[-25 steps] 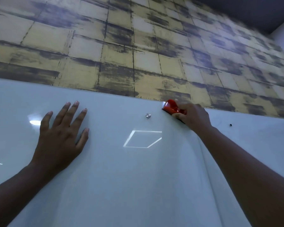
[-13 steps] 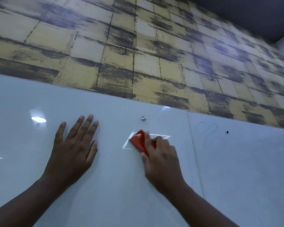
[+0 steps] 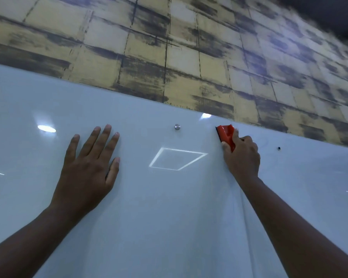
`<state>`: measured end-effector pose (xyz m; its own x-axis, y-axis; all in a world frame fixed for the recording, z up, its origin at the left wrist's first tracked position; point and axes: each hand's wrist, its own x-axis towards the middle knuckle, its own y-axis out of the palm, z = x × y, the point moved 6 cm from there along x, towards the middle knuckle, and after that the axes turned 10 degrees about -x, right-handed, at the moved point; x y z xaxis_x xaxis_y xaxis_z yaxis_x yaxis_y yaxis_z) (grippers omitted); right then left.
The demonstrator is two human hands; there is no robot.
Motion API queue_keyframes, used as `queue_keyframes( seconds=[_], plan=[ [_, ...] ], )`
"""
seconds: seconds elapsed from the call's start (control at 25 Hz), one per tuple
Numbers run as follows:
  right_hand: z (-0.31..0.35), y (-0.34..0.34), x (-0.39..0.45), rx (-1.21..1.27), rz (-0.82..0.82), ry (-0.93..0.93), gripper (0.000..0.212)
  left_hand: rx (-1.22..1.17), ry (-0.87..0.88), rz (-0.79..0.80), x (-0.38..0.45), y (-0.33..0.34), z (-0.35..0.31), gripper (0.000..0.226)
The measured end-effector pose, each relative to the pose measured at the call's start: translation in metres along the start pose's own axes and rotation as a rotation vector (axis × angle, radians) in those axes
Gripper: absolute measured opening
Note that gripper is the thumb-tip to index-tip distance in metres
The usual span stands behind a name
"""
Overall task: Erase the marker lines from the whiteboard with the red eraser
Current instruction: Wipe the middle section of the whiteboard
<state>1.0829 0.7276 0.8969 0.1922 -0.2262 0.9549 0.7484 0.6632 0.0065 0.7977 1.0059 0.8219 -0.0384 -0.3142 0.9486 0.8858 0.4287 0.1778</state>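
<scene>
The whiteboard [image 3: 169, 207] is mounted on a wall papered in a worn yellow and grey block pattern [image 3: 189, 57], and the view looks up along its glossy face. The right hand [image 3: 241, 155] grips the red eraser [image 3: 226, 135], fingers [image 3: 235, 135] curled over its back and the thumb along its lower edge. The eraser lies against the board close under the top edge, just right of the round metal fixing stud [image 3: 177, 127]. Its dark pad edge faces left and appears to be in contact with the surface. The grip over the back is judged to serve two ends: it presses the pad flat, and it steers the stroke.

The left hand [image 3: 88, 163] lies flat on the board, well left of the eraser, fingers [image 3: 106, 135] straight and spread, holding nothing. Its placement is judged a brace, steadying the person while the right arm reaches high.

Faint looping marker traces [image 3: 266, 140] appear just right of the right hand; they are too pale to read with certainty. A small dark hole or fixing [image 3: 278, 148] sits further right. The bright quadrilateral outline [image 3: 178, 159] between the hands, and the oval glare [image 3: 46, 128] at upper left, are reflections of ceiling lights, not marker.

Judgement: the work is well advanced, with the remaining traces lying to the right of the eraser. The reach is high, so uneven pad pressure may leave ghosting near the top edge.
</scene>
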Motion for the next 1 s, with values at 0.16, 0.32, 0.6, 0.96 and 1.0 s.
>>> queue_keyframes(
  seconds=[0.16,0.32,0.6,0.96,1.0],
  plan=[
    [0.011,-0.005,-0.053,0.078,-0.001,0.01,0.059,-0.029,-0.012,0.008,-0.014,-0.003,-0.005,0.065],
    [0.081,-0.029,-0.154,0.205,-0.024,-0.239,0.066,-0.034,-0.047,0.008,-0.028,-0.005,-0.012,0.067],
    [0.087,-0.051,-0.173,0.181,0.133,-0.287,0.068,-0.098,-0.049,0.045,-0.063,-0.018,-0.018,0.07],
    [-0.058,-0.031,-0.17,0.182,0.198,0.356,0.053,-0.136,-0.112,0.128,-0.11,-0.035,-0.034,0.071],
    [-0.054,-0.029,-0.183,0.205,0.165,0.359,0.051,-0.138,-0.127,0.133,-0.114,-0.036,-0.037,0.072]
  ],
)
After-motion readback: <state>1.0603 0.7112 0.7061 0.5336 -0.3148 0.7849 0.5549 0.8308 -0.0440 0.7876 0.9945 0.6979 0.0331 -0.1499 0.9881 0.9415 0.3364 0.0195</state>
